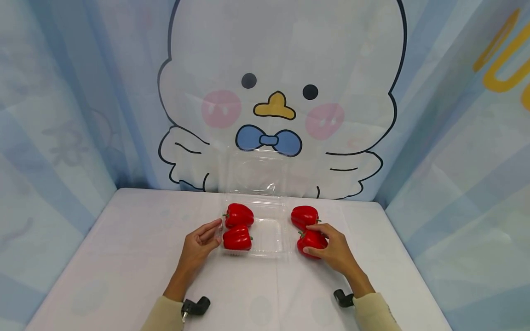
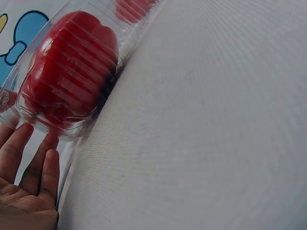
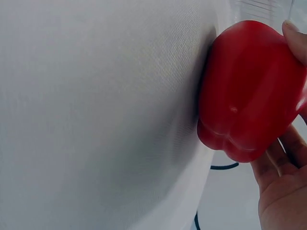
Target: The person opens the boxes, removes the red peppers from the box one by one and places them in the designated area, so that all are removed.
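A clear plastic clamshell box (image 1: 269,253) lies with its lid raised at the back. Two red bell peppers, one far (image 1: 239,215) and one near (image 1: 237,238), sit in its left half. At the box's left end, my left hand (image 1: 198,246) touches the plastic with fairly straight fingers (image 2: 12,153). My right hand (image 1: 336,250) grips a red bell pepper (image 3: 249,91) to the right of the box, thumb on one side and fingers on the other. It is at or just above the tabletop; I cannot tell which. Another red bell pepper (image 1: 304,216) lies right behind it.
The transparent lid (image 1: 256,172) stands up against the printed backdrop (image 1: 281,50). A white cloth covers the table (image 1: 124,257). Fabric walls rise on the left and right. A black device is on each wrist, left (image 1: 196,305) and right (image 1: 342,299).
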{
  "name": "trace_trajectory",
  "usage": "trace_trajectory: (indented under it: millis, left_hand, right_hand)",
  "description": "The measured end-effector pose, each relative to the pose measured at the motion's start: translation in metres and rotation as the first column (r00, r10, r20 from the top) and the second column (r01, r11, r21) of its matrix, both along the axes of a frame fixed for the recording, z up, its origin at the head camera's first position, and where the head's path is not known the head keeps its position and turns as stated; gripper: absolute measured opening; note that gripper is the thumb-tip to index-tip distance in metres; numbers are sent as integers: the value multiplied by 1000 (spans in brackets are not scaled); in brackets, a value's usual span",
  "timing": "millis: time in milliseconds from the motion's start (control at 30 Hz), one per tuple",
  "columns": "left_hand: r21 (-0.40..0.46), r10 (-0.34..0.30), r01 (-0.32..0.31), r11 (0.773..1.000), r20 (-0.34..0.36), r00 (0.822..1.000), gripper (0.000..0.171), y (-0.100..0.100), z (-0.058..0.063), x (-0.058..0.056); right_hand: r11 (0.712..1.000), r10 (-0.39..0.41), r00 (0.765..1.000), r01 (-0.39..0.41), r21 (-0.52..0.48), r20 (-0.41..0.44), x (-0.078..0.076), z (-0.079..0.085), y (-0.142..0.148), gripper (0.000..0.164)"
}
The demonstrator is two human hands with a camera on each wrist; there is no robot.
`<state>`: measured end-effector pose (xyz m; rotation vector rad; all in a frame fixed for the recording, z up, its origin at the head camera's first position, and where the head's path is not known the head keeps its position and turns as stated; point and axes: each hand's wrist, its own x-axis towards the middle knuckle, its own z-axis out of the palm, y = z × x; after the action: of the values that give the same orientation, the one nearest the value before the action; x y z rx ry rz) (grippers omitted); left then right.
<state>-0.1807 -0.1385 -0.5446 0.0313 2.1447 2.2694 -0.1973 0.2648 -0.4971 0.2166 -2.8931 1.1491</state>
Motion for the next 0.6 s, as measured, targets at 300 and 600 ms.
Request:
trace_trajectory:
  millis: [300, 600]
  left_hand:
    - [-11, 7, -7, 1000, 4, 1000, 54, 1, 1, 1]
    - [-11, 7, -7, 1000, -8, 1000, 53, 1, 0, 1]
  right_hand:
    - [1000, 1, 1000, -1, 12, -5, -1, -1, 1, 69]
    - [1000, -9, 1000, 9, 25, -21, 0, 7, 1, 73]
